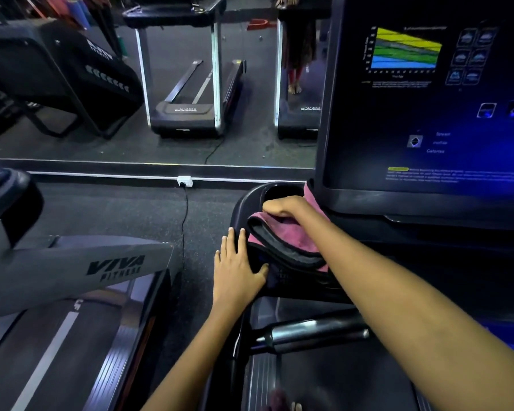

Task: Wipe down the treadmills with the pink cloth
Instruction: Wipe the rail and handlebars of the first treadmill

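**Cloth worked into the console's left corner**

The right hand [282, 207] presses the pink cloth [282, 238] beside the console's cup holder [279, 189], fingers curled over it. The left hand [238, 268] lies flat on the console [422, 203] edge, likely for bracing.

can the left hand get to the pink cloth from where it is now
Probably yes. The left hand lies flat on the console's left edge, right beside the pink cloth, with nothing between them. The right hand already presses on the cloth.

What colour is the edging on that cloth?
Black edging on the pink cloth, seen clearly in the head view.
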